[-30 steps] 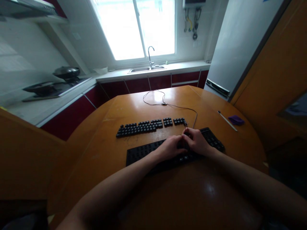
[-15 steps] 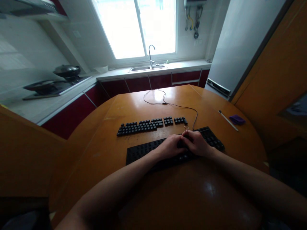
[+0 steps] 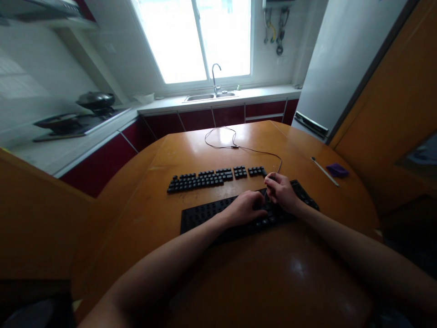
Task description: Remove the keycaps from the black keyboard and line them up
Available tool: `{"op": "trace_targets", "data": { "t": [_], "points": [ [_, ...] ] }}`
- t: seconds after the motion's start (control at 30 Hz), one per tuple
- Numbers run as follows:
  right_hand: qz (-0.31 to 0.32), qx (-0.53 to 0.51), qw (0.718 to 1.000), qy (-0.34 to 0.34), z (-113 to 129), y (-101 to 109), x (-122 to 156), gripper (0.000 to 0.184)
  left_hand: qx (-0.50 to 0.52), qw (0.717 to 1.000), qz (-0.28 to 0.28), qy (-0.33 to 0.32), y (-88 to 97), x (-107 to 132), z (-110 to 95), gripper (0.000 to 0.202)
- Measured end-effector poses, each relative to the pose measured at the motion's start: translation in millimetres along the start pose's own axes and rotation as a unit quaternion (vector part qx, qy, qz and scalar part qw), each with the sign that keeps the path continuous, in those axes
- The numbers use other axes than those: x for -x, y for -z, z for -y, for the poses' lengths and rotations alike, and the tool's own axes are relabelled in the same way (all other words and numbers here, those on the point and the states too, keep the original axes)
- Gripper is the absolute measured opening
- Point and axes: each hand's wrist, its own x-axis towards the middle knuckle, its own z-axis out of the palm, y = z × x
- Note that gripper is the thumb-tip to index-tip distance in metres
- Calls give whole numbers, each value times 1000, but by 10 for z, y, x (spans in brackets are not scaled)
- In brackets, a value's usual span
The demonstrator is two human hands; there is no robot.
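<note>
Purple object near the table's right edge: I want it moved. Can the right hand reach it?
Probably yes: only bare tabletop and a thin white stick lie between the right hand and the purple object.

I find no text, number, brand or sign that I can read. The loose keycaps lie in rows on the table, but they are too small and too dark to show their letters. It is the same for the keys that remain on the black keyboard. The grey refrigerator shows no readable label. The small purple object at the right also carries no print that I can see.
</note>
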Motion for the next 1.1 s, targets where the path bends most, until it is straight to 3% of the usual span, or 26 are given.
{"op": "trace_targets", "data": {
  "t": [0.13,0.5,0.83,1.1],
  "points": [
    [4,1,1000,1,-16,-18,-14,23,0,1000,5,1,3,1,-1,24],
    [-123,-108,986,-29,-53,29,-104,28,-115,993,6,-37,-160,85,-99,28],
    [-120,-112,986,-16,-53,11,-104,27,-166,985,2,-43,-179,91,-186,17],
    [-111,-107,988,-12,-47,2,-94,28,-72,997,-25,28,-186,-30,-130,15]
  ]
}}
